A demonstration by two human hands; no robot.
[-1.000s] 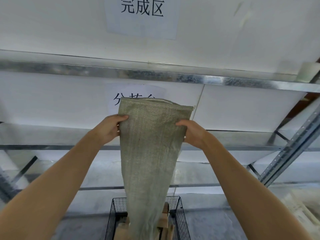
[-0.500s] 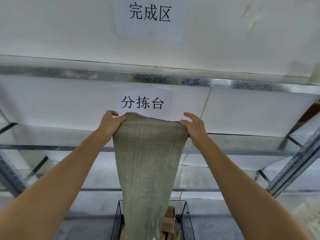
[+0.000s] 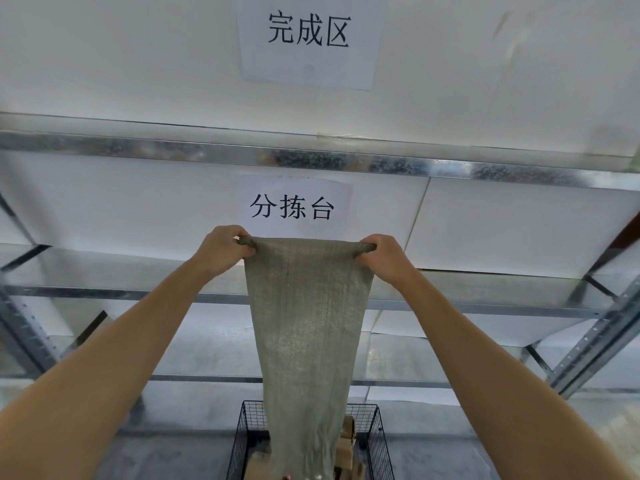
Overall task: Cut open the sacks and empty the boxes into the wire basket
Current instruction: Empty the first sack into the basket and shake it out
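Observation:
A grey-green woven sack [image 3: 306, 327] hangs upside down, limp and narrow, its lower open end inside the black wire basket [image 3: 379, 434] at the bottom centre. My left hand [image 3: 223, 252] is closed on the sack's upper left corner, and my right hand [image 3: 382, 259] grips its upper right corner. The top edge is stretched flat between them at shelf height. Brown cardboard boxes [image 3: 348, 441] show in the basket to the right of the sack; most of the basket's inside is hidden by the sack.
A galvanised metal shelf rack [image 3: 311, 161] with white backing panels fills the view ahead. Two paper signs with Chinese characters [image 3: 292, 206] hang on it. Slanted metal braces [image 3: 595, 337] stand at the right and left. The floor is grey concrete.
Both hands have slid up to the sack's top corners and bunched them, pulling the top edge taut. More of the sign behind shows. The view has tilted down slightly.

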